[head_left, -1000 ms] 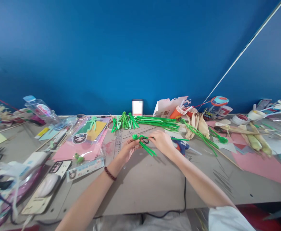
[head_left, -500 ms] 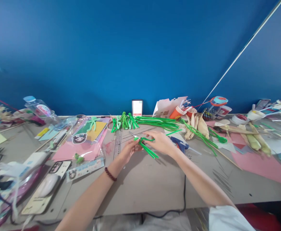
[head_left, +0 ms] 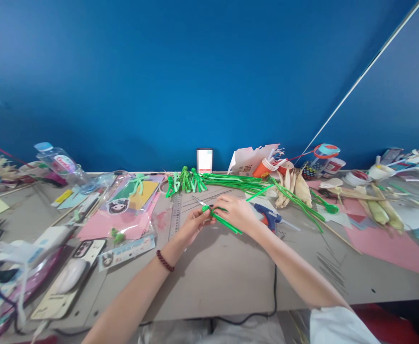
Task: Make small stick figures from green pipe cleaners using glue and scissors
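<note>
My left hand (head_left: 195,223), a beaded bracelet at its wrist, pinches a bent green pipe cleaner (head_left: 227,223) by its bunched end. Its two straight legs point down to the right. The fingers of my right hand (head_left: 236,212) are closed on the pipe cleaner close to my left fingertips. Another green length (head_left: 258,193) sticks out beyond my right hand; whether it is the same piece is hidden. A pointed metal blade (head_left: 199,201) shows just behind my fingers, its handle covered. Small twisted green pipe-cleaner figures (head_left: 185,179) stand against the wall.
Right of them lies a bundle of green pipe cleaners (head_left: 236,182). A blue glue gun (head_left: 272,216) is beside my right wrist. On the left are a clear ruler (head_left: 174,215), pink paper (head_left: 123,227) and a phone (head_left: 57,301). Orange cups (head_left: 263,168) and dried husks (head_left: 295,188) sit behind.
My right hand has shifted slightly left and its fingers have closed in toward my left hand. The pipe cleaner's legs have swung a little to the right and drawn together.
</note>
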### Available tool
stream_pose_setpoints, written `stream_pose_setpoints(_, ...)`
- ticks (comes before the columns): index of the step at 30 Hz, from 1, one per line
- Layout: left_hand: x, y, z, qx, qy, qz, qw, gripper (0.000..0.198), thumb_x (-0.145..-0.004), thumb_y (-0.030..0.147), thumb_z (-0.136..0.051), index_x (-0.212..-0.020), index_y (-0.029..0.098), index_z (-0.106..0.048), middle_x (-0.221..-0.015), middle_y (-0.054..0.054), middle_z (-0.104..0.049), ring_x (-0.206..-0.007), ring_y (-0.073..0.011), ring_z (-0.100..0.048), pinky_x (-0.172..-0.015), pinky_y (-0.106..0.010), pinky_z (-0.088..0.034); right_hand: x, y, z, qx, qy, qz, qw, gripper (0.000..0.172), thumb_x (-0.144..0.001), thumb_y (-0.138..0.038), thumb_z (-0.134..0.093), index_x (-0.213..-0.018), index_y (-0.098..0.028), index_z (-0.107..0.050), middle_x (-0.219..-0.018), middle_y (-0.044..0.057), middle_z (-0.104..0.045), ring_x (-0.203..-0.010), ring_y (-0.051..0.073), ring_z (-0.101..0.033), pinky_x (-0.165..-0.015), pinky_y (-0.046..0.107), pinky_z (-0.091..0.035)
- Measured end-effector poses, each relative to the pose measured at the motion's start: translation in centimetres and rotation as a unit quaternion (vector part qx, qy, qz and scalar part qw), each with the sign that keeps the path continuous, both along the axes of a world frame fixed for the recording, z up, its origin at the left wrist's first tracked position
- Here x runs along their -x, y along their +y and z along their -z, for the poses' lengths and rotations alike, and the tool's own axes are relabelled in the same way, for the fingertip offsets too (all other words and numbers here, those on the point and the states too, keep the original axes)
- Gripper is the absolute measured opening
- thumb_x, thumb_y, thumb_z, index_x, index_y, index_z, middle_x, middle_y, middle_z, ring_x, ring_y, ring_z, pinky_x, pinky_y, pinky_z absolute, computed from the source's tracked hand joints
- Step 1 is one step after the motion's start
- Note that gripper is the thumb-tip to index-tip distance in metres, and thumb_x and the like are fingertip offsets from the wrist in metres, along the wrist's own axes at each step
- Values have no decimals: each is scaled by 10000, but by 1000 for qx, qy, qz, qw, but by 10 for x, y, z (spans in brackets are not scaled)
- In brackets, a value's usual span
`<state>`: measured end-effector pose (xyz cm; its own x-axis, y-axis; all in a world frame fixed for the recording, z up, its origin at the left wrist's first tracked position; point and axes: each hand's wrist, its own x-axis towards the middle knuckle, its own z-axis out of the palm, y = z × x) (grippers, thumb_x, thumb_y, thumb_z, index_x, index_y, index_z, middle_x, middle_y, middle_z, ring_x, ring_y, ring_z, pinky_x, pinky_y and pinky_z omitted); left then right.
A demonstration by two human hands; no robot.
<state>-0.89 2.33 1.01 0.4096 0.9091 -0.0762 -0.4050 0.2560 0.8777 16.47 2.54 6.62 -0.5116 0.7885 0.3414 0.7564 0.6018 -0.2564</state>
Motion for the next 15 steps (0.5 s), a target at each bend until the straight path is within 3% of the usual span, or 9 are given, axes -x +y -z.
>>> stream_pose_setpoints(8,0,1,3,8,-20,-10,1000,276,-710,348,-704,-887,137,-704,-806,-60,-692,-698,-136,-622,-743,-278,-495,5,-1,4,-8,18,16,1000,148,-891,-252,-495,-868,-214,-635,-884,13,-627,-818,123,-564,-651,210,-352)
stream_pose_setpoints(15,-1,3,-2,21,-43,-71,996,292,-732,383,-641,-847,120,-694,-824,-94,-674,-753,-190,-613,-681,-318,-515,-1,2,5,-23,37,2,999,136,-882,-237,-510,-896,-230,-645,-906,16,-633,-830,131,-575,-666,217,-372)
